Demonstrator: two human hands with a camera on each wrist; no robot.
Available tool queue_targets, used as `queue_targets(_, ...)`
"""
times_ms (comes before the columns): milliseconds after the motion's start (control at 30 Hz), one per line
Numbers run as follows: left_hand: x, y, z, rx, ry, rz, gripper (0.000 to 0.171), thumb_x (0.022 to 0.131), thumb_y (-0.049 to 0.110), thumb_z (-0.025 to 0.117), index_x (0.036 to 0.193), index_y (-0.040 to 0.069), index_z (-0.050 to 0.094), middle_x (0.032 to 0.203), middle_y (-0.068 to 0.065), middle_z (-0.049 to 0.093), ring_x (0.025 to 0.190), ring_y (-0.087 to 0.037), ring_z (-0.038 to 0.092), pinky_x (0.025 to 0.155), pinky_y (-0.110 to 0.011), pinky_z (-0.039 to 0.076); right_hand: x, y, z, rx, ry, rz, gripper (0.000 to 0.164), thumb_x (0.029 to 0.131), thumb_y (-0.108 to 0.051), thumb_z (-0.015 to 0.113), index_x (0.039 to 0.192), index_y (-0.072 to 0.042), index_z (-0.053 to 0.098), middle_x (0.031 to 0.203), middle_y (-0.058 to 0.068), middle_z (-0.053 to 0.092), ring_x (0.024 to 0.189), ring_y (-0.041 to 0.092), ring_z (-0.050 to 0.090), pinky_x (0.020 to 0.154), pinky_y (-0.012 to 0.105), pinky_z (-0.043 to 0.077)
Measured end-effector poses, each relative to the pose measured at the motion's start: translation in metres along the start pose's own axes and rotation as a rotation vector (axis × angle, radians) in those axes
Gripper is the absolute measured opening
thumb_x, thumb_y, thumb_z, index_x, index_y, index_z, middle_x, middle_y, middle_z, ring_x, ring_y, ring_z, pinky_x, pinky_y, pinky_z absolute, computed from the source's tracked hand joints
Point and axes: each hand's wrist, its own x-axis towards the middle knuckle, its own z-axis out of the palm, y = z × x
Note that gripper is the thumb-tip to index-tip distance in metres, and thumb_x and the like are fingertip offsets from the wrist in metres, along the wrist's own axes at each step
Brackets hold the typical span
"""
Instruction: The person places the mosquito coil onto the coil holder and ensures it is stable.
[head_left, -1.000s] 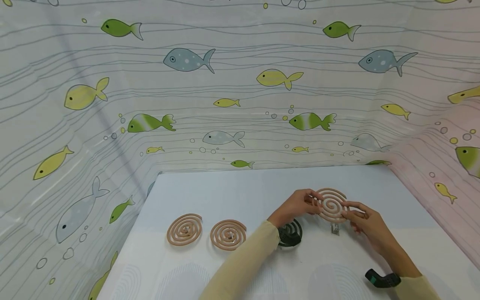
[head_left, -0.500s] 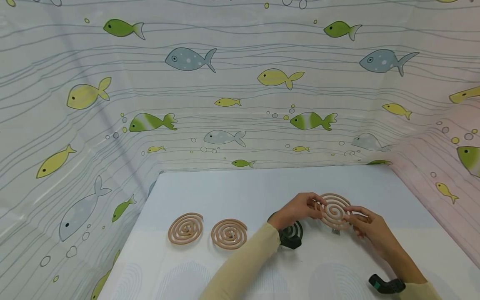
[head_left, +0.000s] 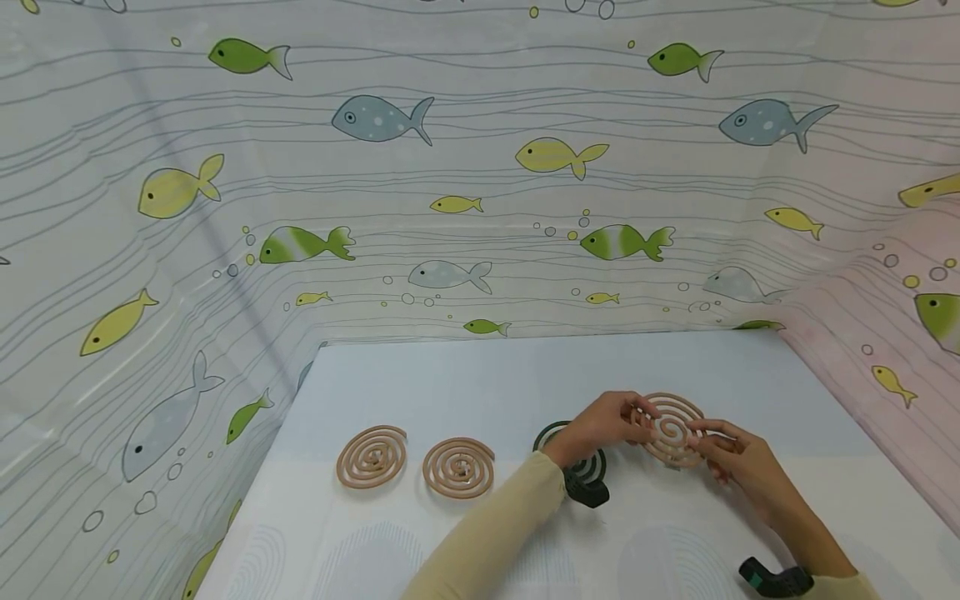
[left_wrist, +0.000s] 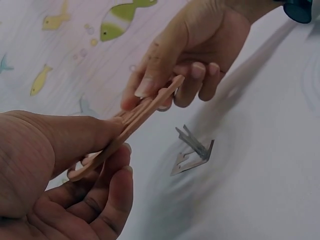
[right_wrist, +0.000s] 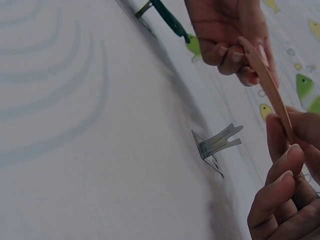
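A brown mosquito coil [head_left: 670, 431] is held between both hands above the table. My left hand [head_left: 609, 422] pinches its left edge and my right hand [head_left: 738, 457] pinches its right edge. Below the coil a small metal coil stand [left_wrist: 194, 152] sits on the table, its split prong sticking up. In the right wrist view the stand [right_wrist: 217, 145] and the coil [right_wrist: 267, 90] are apart. Seen from the head, the coil hides most of the stand. Behind my left wrist lies a dark green coil [head_left: 596, 465], partly covered by the wrist.
Two brown coils, one at the far left [head_left: 371, 457] and one beside it [head_left: 459, 469], rest on stands on the white table [head_left: 360, 375]. A fish-printed sheet [head_left: 525, 208] surrounds the table at the back and sides. A black wrist device [head_left: 774, 577] sits on my right wrist.
Both hands have lowered the brown coil toward the stand and shifted slightly right. The stand, plainly visible below the coil earlier, is now mostly covered in the head view. More of the dark green coil shows.
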Motion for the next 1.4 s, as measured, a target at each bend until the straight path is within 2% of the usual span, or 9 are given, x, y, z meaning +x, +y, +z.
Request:
queue_targets(167,0.000,-0.001,0.003,0.039,0.011,-0.019,0.026,0.092,0.002,0.075,0.118,0.007,0.069,0.081,0.000,0.064,0.070,-0.008,0.060,0.074,-0.036,0.058,-0.004,0.000,0.001,-0.034,-0.008,-0.015,0.043,0.100,-0.025,0.070,0.137,-0.004,0.060,0.092,0.002,0.071,0.064,0.014,0.053,0.053,0.036,0.046)
queue_targets(333,0.001,-0.002,0.006,0.076,0.004,-0.004,0.027,0.092,0.004,0.077,0.118,0.008,0.069,0.081,0.000,0.065,0.068,-0.008,0.060,0.069,-0.034,0.056,-0.007,0.001,0.000,-0.061,-0.015,-0.027,0.043,0.101,-0.027,0.070,0.136,-0.004,0.060,0.093,0.003,0.072,0.064,0.013,0.051,0.053,0.036,0.046)
queue_targets(567,0.001,-0.002,0.010,0.105,0.006,-0.014,0.026,0.090,0.007,0.080,0.115,0.012,0.071,0.078,0.003,0.062,0.066,-0.006,0.055,0.059,-0.022,0.045,-0.011,0.001,-0.001,-0.075,0.002,0.004,0.045,0.099,-0.031,0.072,0.135,-0.006,0.060,0.092,0.003,0.071,0.064,0.012,0.051,0.054,0.036,0.047)
queue_targets(933,0.003,-0.001,0.014,0.123,-0.011,-0.023,0.027,0.089,0.009,0.082,0.113,0.009,0.072,0.080,0.003,0.064,0.066,-0.005,0.053,0.061,-0.021,0.044,-0.016,0.005,-0.003,-0.105,0.009,0.011,0.043,0.099,-0.031,0.072,0.132,-0.005,0.062,0.088,0.000,0.071,0.061,0.010,0.049,0.054,0.034,0.046)
queue_targets(1167,0.003,-0.002,0.019,0.174,-0.015,-0.051,0.025,0.089,0.012,0.082,0.112,0.013,0.073,0.080,0.004,0.063,0.068,-0.006,0.056,0.063,-0.021,0.047,-0.020,0.008,-0.005,-0.093,-0.007,0.010,0.041,0.100,-0.028,0.071,0.131,-0.004,0.062,0.091,0.001,0.073,0.061,0.010,0.050,0.055,0.033,0.048)
queue_targets(1400,0.005,-0.002,0.021,0.146,-0.036,-0.060,0.025,0.090,0.007,0.080,0.113,0.010,0.073,0.079,0.001,0.062,0.067,-0.007,0.056,0.061,-0.021,0.046,-0.021,0.010,-0.006,-0.100,0.002,0.008,0.039,0.100,-0.026,0.071,0.130,-0.003,0.063,0.086,0.001,0.071,0.058,0.010,0.049,0.054,0.032,0.047)
